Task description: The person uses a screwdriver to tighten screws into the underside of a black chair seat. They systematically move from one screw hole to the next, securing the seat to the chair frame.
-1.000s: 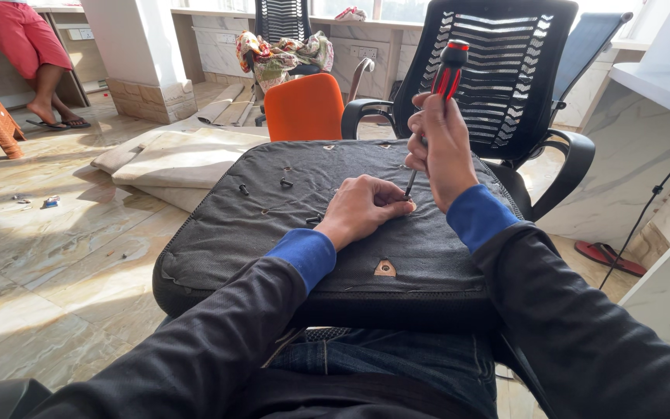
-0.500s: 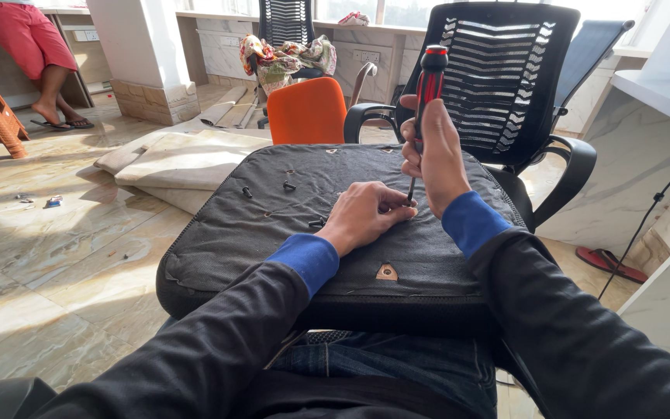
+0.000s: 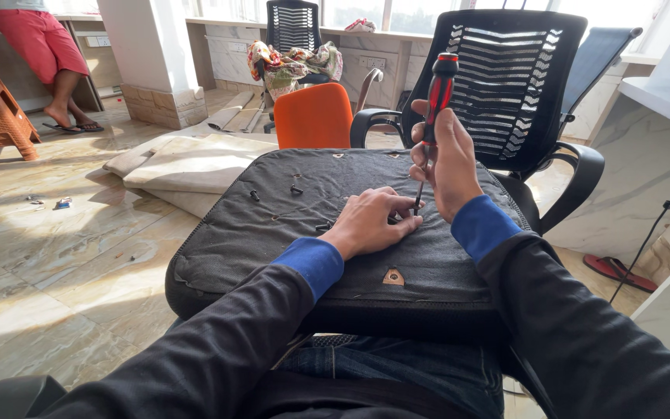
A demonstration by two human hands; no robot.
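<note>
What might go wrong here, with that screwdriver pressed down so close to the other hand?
The screwdriver tip stands right beside the left hand fingertips; if it slips, it may jab them. The black seat cushion lies across the person's lap, so hard pushing from the right hand might tip or shift it. Loose screws on the cushion could roll off onto the floor.

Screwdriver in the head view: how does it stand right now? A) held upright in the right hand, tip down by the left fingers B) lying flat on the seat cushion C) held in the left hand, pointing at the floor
A: the right hand grips the red-and-black screwdriver upright, its tip down on the black seat cushion beside the left hand.
</note>
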